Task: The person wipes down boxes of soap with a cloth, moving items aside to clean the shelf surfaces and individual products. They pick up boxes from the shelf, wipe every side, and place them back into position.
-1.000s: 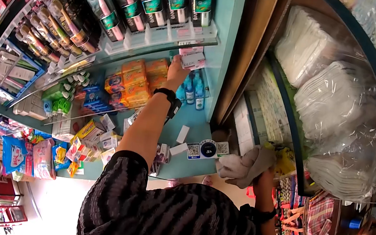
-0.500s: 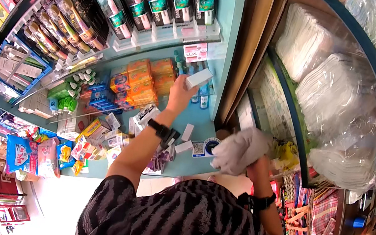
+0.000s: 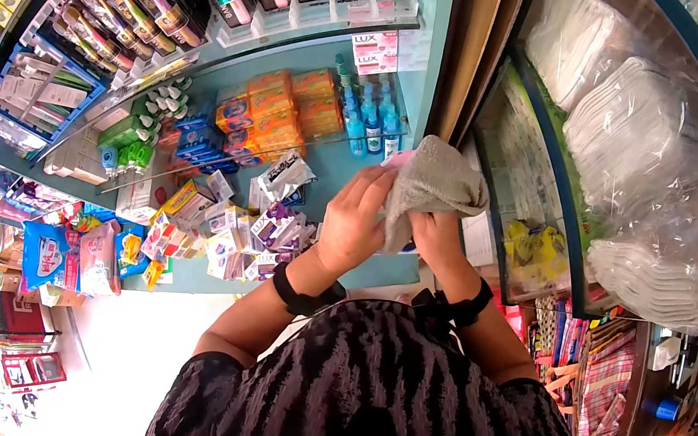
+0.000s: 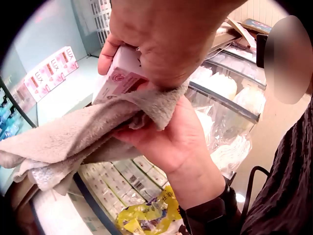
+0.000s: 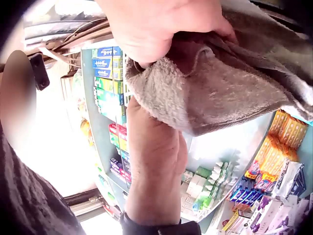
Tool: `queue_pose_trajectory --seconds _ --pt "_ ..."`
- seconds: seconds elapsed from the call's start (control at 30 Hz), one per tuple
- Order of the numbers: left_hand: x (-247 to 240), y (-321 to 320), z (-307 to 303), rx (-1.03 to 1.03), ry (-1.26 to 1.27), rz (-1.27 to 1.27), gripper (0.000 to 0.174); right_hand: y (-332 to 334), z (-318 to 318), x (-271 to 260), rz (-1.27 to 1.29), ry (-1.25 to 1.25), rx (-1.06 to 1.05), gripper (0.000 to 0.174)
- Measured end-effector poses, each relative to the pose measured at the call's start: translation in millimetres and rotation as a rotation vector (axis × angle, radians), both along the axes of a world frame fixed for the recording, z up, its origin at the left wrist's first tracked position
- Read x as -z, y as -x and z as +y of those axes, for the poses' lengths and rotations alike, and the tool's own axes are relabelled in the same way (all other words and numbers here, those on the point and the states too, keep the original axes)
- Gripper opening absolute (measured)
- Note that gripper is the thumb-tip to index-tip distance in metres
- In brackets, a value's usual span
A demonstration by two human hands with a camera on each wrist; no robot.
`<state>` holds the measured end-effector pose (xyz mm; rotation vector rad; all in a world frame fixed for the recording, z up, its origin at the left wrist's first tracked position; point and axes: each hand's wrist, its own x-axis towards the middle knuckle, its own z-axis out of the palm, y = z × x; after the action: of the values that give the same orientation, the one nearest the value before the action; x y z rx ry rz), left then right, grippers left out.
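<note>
The box point(image 4: 120, 81), at the centre of the head view, is largely hidden by the grey cloth point(image 3: 437, 178); the left wrist view shows white and pink faces (with a round emblem), its far end covered. The cloth looks rumpled and fuzzy. The left hand point(image 3: 355, 219) grips the box, the right hand point(image 3: 439, 239) the cloth, some fingertips out of sight. Half a second earlier, box and cloth were apart, the box uncovered nearer the shelf point(image 3: 286, 74)

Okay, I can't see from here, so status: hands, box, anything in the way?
Left hand grips box. Right hand holds cloth. Cloth covers part of box.
</note>
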<state>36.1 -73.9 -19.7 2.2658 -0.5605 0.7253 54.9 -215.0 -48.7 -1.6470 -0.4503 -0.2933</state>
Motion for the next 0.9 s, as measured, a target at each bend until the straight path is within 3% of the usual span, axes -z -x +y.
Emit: queue_pose_trajectory --seconds 0.17,0.3,0.37,0.47,0.5,0.6,0.63,0.73,0.77,0.9 --pt "-7 16 0 0.077 0.064 0.069 0.052 -23 -10 16 0.135 -0.306 0.046 0.016" --pt "-4 28 0 0.072 0.309 0.361 0.045 -28 -21 27 0.230 -0.360 0.074 0.015" --pt "-4 30 2 0.068 0.467 0.521 0.040 -26 -32 27 0.423 -0.539 -0.062 0.021" --pt "4 28 3 0.262 0.878 0.581 0.040 -20 -38 16 0.681 -0.853 -0.226 0.034" --pt "2 27 1 0.277 0.886 0.587 0.039 -16 -39 12 0.764 -0.964 -0.274 0.038" --pt "-6 26 -8 0.322 0.912 0.619 0.039 0 -29 1 0.672 -0.681 -0.359 0.044" --pt "-8 25 -12 0.305 0.892 0.628 0.038 -5 -26 17 0.472 -0.608 -0.303 0.037" --pt "-10 23 -17 0.279 0.846 0.634 0.037 -5 -24 15 0.015 -0.081 0.065 0.032" --pt "-7 22 -18 0.287 0.844 0.620 0.038 -8 -25 10 0.149 -0.378 -0.079 0.029" --pt "-19 21 -17 0.311 0.815 0.729 0.037 -15 -35 13 0.282 -0.440 -0.154 0.030"
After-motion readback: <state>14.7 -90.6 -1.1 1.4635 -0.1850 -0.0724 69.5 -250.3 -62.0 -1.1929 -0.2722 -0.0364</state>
